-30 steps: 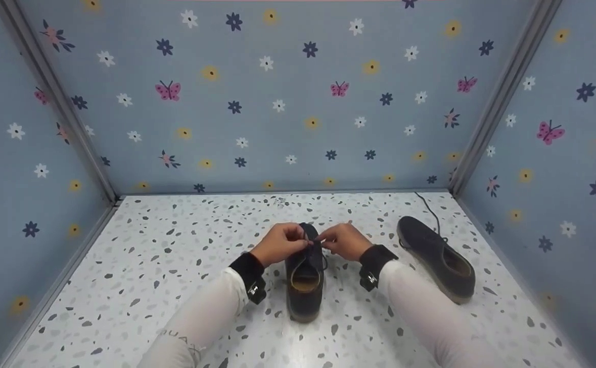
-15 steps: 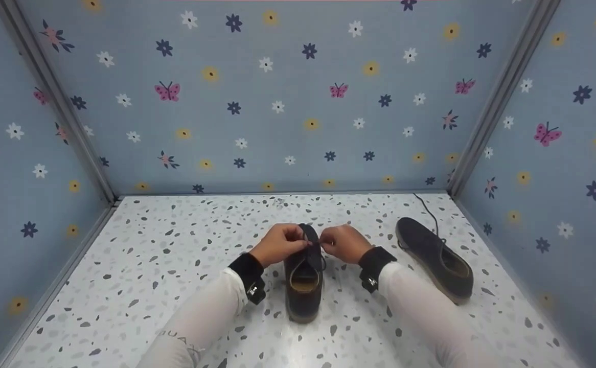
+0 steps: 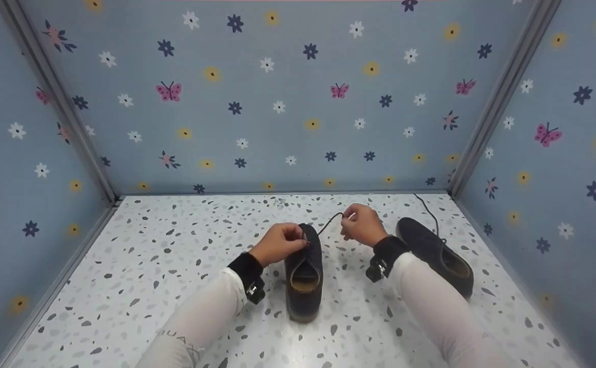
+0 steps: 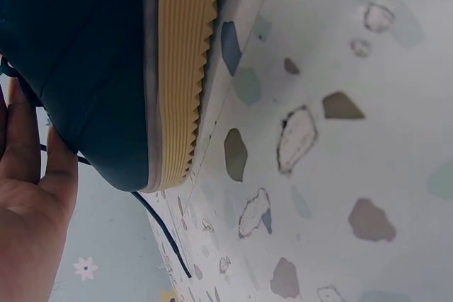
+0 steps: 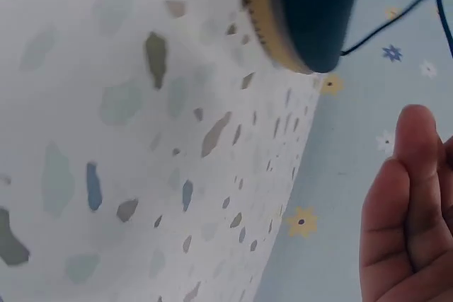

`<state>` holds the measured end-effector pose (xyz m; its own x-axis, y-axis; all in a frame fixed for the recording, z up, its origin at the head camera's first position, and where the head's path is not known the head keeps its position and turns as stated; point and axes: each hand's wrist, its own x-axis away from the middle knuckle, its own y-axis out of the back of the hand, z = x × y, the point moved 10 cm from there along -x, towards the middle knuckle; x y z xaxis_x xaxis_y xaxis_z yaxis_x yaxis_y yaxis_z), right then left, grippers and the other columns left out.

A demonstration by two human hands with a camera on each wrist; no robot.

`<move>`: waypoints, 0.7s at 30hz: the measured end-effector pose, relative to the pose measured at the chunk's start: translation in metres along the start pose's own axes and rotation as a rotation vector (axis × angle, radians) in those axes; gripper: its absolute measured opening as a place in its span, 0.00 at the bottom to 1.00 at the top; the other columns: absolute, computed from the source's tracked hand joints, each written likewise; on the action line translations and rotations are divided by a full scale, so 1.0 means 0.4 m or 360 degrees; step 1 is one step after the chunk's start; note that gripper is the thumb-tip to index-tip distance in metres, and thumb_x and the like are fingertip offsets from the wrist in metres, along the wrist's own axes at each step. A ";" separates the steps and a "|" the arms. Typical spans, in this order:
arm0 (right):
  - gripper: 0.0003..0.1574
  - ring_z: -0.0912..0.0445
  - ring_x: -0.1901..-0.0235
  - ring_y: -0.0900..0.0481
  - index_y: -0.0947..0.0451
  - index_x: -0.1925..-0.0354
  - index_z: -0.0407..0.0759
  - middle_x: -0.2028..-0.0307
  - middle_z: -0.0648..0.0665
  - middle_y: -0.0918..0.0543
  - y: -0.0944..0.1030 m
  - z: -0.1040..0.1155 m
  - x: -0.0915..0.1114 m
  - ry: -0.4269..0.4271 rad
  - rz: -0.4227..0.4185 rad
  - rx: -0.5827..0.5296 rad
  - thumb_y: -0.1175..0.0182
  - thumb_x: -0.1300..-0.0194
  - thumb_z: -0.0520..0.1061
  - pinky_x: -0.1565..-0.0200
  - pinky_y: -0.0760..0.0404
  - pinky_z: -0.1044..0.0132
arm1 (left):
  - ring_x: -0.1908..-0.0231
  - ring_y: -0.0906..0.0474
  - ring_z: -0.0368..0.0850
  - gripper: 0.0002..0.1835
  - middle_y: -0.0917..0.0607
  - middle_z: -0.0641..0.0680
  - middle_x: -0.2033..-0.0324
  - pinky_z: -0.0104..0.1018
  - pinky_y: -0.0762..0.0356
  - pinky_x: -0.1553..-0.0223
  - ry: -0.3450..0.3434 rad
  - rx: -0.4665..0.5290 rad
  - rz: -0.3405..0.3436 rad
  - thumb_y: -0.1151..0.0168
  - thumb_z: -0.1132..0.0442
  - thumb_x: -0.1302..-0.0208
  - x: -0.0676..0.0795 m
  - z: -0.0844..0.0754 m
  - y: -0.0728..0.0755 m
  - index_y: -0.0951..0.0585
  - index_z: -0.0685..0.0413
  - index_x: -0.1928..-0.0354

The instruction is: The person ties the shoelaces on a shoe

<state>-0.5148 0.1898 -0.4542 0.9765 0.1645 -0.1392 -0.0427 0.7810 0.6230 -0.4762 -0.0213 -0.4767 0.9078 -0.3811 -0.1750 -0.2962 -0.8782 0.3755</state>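
A dark lace-up shoe (image 3: 305, 304) stands on the speckled surface, its toe pointing away from me. Over its lacing, the thumb and fingers of my left hand (image 3: 279, 244) pinch a shoelace; the exact grip is partly hidden. Up and to the right of the toe, my right hand (image 3: 363, 225) pinches a dark lace (image 3: 330, 221) that runs taut to the shoe. In the left wrist view, fingers of the left hand (image 4: 32, 196) rest against the dark upper (image 4: 92, 83), above a ridged tan sole (image 4: 185, 68). The right wrist view has the lace (image 5: 396, 18) leading off the shoe (image 5: 318, 19).
A second dark shoe (image 3: 420, 240) stands to the right, close to my right forearm, with a loose lace (image 3: 432, 212) stretching toward the back wall. Blue flowered panels (image 3: 277, 128) enclose the back and both sides of the white speckled surface (image 3: 175, 286).
My right hand has moved from the shoe's lacing up and to the right, drawing the lace out with it. The left hand and the shoe have stayed in place.
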 end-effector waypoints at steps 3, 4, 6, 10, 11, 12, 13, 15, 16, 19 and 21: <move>0.06 0.57 0.72 0.10 0.23 0.58 0.40 0.69 0.41 0.08 0.014 -0.017 -0.008 -0.0128 -0.0060 -0.0251 0.46 0.30 0.40 0.66 0.13 0.65 | 0.69 0.23 0.35 0.03 0.18 0.43 0.72 0.29 0.24 0.63 -0.0008 0.0018 0.0004 0.33 0.66 0.37 0.000 0.001 0.001 0.17 0.59 0.65; 0.07 0.57 0.70 0.09 0.23 0.57 0.39 0.66 0.40 0.08 0.016 -0.019 -0.009 -0.0151 -0.0076 -0.0322 0.46 0.29 0.40 0.64 0.12 0.65 | 0.69 0.23 0.35 0.03 0.18 0.43 0.72 0.29 0.24 0.63 -0.0013 0.0015 0.0002 0.33 0.66 0.37 0.000 0.001 0.002 0.17 0.59 0.65; 0.08 0.56 0.64 0.08 0.24 0.55 0.39 0.58 0.38 0.08 0.016 -0.017 -0.010 -0.0173 -0.0090 -0.0458 0.46 0.28 0.42 0.59 0.11 0.64 | 0.69 0.23 0.35 0.03 0.19 0.42 0.73 0.29 0.24 0.63 -0.0022 0.0005 -0.0004 0.33 0.66 0.37 0.000 0.000 0.004 0.17 0.58 0.65; 0.14 0.54 0.57 0.07 0.24 0.52 0.40 0.49 0.35 0.10 0.005 0.004 -0.008 -0.0126 -0.0071 -0.0631 0.36 0.28 0.48 0.53 0.11 0.61 | 0.69 0.24 0.35 0.03 0.18 0.41 0.73 0.29 0.24 0.63 -0.0017 -0.0010 -0.0002 0.33 0.65 0.36 0.001 0.001 0.005 0.16 0.57 0.65; 0.16 0.54 0.56 0.07 0.24 0.52 0.41 0.49 0.35 0.10 0.002 0.009 -0.008 -0.0116 -0.0071 -0.0656 0.33 0.29 0.49 0.52 0.11 0.61 | 0.69 0.24 0.35 0.03 0.18 0.41 0.73 0.29 0.24 0.63 -0.0014 -0.0007 0.0001 0.33 0.65 0.36 0.001 0.001 0.004 0.16 0.57 0.65; 0.18 0.54 0.57 0.08 0.24 0.53 0.42 0.50 0.36 0.09 0.000 0.012 -0.007 -0.0108 -0.0078 -0.0670 0.30 0.31 0.50 0.52 0.11 0.61 | 0.69 0.23 0.36 0.03 0.18 0.41 0.73 0.30 0.24 0.63 -0.0015 -0.0002 0.0005 0.33 0.65 0.35 0.001 -0.001 0.003 0.16 0.58 0.65; 0.19 0.55 0.57 0.08 0.24 0.54 0.42 0.51 0.37 0.09 -0.001 0.015 -0.007 -0.0102 -0.0089 -0.0681 0.28 0.33 0.50 0.52 0.11 0.61 | 0.70 0.23 0.36 0.03 0.18 0.41 0.73 0.29 0.24 0.63 -0.0011 -0.0003 0.0010 0.33 0.65 0.35 0.002 0.000 0.003 0.16 0.57 0.65; 0.18 0.57 0.59 0.08 0.24 0.56 0.43 0.55 0.40 0.07 -0.003 0.018 -0.007 -0.0099 -0.0120 -0.0689 0.26 0.34 0.49 0.53 0.11 0.62 | 0.70 0.23 0.36 0.03 0.18 0.41 0.73 0.29 0.24 0.64 -0.0013 -0.0006 0.0015 0.33 0.65 0.35 0.002 -0.002 0.001 0.16 0.58 0.65; 0.17 0.58 0.61 0.08 0.24 0.57 0.42 0.57 0.41 0.07 -0.002 0.018 -0.008 -0.0100 -0.0141 -0.0703 0.27 0.34 0.48 0.54 0.11 0.63 | 0.70 0.24 0.36 0.03 0.18 0.42 0.74 0.29 0.24 0.64 -0.0018 -0.0010 0.0017 0.33 0.65 0.35 0.002 -0.002 0.001 0.16 0.58 0.65; 0.12 0.59 0.63 0.08 0.25 0.59 0.41 0.60 0.42 0.07 0.001 0.014 -0.011 -0.0118 -0.0184 -0.0769 0.31 0.31 0.43 0.56 0.10 0.63 | 0.71 0.24 0.35 0.03 0.18 0.41 0.74 0.29 0.25 0.65 -0.0026 -0.0020 0.0020 0.33 0.66 0.35 0.002 -0.004 0.000 0.16 0.58 0.65; 0.08 0.59 0.64 0.08 0.26 0.57 0.41 0.59 0.41 0.07 0.001 0.010 -0.013 -0.0139 -0.0189 -0.0830 0.36 0.26 0.42 0.56 0.10 0.64 | 0.70 0.24 0.35 0.03 0.18 0.41 0.73 0.29 0.25 0.64 -0.0030 -0.0021 0.0016 0.34 0.66 0.35 0.003 -0.006 0.000 0.17 0.59 0.66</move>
<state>-0.5191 0.1867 -0.4501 0.9940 0.0233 -0.1072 -0.0082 0.9903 0.1390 -0.4746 -0.0212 -0.4746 0.8990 -0.3955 -0.1878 -0.3015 -0.8703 0.3895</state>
